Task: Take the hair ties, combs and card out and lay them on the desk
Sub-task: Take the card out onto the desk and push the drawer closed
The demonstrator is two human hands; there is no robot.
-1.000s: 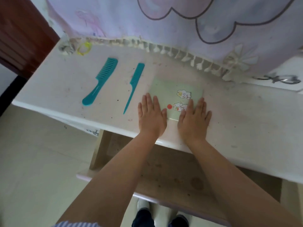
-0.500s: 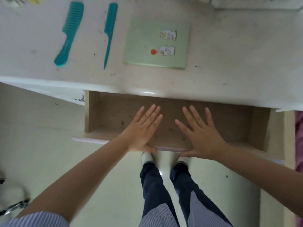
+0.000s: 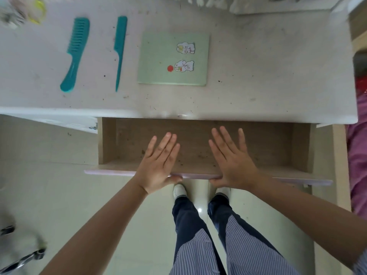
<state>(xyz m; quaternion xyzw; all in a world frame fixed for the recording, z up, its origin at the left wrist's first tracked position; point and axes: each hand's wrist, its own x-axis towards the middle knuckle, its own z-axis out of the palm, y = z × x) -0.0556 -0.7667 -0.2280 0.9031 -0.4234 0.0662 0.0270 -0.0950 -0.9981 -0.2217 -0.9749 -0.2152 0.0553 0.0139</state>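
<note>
1. The desk (image 3: pixel 258 76) has a pale, smooth top with a rounded glossy front edge, speckled with dark grit.
2. A wide-tooth comb (image 3: pixel 74 54) of teal plastic lies on it at the left, with coarse teeth and a thick curved handle ending in a blunt round tip.
3. Just right of it lies a tail comb (image 3: pixel 119 50), the same teal, its fine-toothed head tapering to a thin pointed spike.
4. The card (image 3: pixel 172 59) lies flat further right, a pale green square with matte surface, two small cartoon stickers and a red dot.
5. At the far left corner sit the hair ties (image 3: pixel 36 11), blurred; one looks like a yellow translucent ring, the rest is too smeared to tell.
6. Below the desk edge an open drawer (image 3: pixel 278 143) shows a bare brown wood-grain bottom and a thin lilac front panel.
7. The left hand (image 3: pixel 158 161) and right hand (image 3: pixel 234 159) are flat with fingers spread, palms down over the drawer's front edge, gripping nothing.
</note>
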